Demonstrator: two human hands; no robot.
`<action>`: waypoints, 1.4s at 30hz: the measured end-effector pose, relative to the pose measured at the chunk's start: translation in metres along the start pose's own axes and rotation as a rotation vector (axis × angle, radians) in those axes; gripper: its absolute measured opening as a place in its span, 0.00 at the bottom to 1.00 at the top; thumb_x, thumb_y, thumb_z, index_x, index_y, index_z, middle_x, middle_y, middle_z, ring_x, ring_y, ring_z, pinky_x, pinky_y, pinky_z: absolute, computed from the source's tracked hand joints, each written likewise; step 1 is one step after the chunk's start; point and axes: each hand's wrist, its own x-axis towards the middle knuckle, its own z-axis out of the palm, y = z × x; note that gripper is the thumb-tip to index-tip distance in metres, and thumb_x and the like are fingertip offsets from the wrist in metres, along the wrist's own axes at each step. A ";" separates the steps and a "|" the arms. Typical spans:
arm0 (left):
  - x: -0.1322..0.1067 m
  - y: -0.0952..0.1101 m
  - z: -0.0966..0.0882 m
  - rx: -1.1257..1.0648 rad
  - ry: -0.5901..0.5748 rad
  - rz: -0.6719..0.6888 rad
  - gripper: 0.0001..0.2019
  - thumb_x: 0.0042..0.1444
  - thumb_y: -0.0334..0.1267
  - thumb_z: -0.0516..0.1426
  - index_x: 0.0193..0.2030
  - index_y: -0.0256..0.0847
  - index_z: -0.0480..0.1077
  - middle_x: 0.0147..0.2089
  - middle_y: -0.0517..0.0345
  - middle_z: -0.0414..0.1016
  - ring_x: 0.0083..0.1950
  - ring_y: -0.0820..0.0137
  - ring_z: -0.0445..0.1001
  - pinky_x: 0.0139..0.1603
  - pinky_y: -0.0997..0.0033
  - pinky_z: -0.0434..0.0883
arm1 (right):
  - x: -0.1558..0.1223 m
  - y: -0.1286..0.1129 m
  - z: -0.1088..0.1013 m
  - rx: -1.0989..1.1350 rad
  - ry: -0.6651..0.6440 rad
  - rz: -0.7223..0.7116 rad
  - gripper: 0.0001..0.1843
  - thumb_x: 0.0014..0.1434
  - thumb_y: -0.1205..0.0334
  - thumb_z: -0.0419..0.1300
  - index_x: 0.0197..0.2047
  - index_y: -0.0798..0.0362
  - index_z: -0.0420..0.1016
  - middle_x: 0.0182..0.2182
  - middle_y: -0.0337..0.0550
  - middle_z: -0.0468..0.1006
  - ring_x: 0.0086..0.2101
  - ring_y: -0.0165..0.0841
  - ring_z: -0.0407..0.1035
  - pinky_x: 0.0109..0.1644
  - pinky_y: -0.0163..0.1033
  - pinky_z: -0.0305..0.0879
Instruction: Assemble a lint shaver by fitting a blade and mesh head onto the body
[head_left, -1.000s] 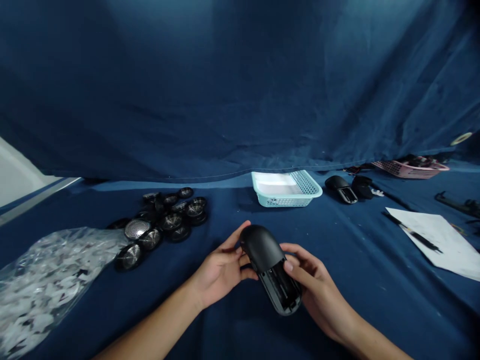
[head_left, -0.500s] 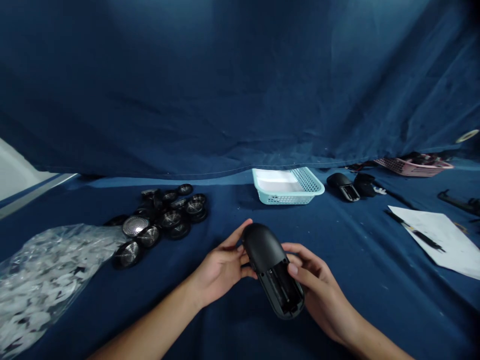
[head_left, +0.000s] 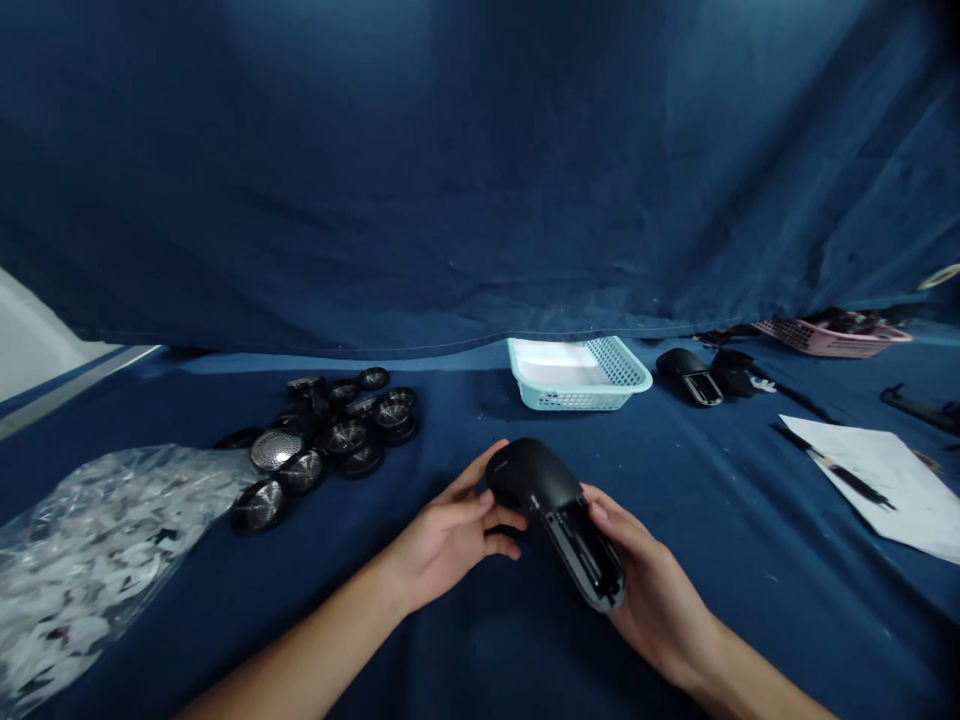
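- Tilted rightward since the earlier frame, the black oval casing point(head_left: 544, 490) sits in the right hand point(head_left: 652, 590), fingers curled under, thumb pressed on its edge.
- Left hand point(head_left: 450, 535) spreads against its domed end, in front of a pale blue plastic basket point(head_left: 577, 400).
- Metal mesh discs point(head_left: 345, 435) lie left of the basket.
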 end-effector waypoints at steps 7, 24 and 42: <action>0.002 -0.006 0.010 0.205 0.152 0.073 0.23 0.60 0.35 0.59 0.60 0.43 0.60 0.46 0.49 0.70 0.46 0.60 0.74 0.43 0.59 0.72 | 0.010 -0.002 -0.006 0.008 0.111 0.123 0.13 0.59 0.58 0.63 0.44 0.57 0.78 0.33 0.45 0.78 0.24 0.29 0.73 0.19 0.28 0.69; -0.014 -0.008 0.024 1.054 0.313 0.389 0.25 0.61 0.41 0.58 0.63 0.41 0.59 0.50 0.49 0.72 0.46 0.61 0.71 0.51 0.63 0.66 | 0.002 -0.001 -0.003 -0.656 0.160 -0.060 0.26 0.51 0.37 0.63 0.31 0.55 0.76 0.22 0.37 0.70 0.24 0.32 0.67 0.27 0.36 0.68; -0.020 -0.009 0.015 1.505 0.264 0.506 0.26 0.63 0.44 0.53 0.64 0.42 0.51 0.52 0.46 0.68 0.46 0.63 0.71 0.49 0.58 0.71 | -0.001 0.005 -0.014 -0.581 0.251 0.044 0.31 0.51 0.39 0.63 0.46 0.58 0.76 0.41 0.47 0.78 0.38 0.40 0.71 0.38 0.39 0.68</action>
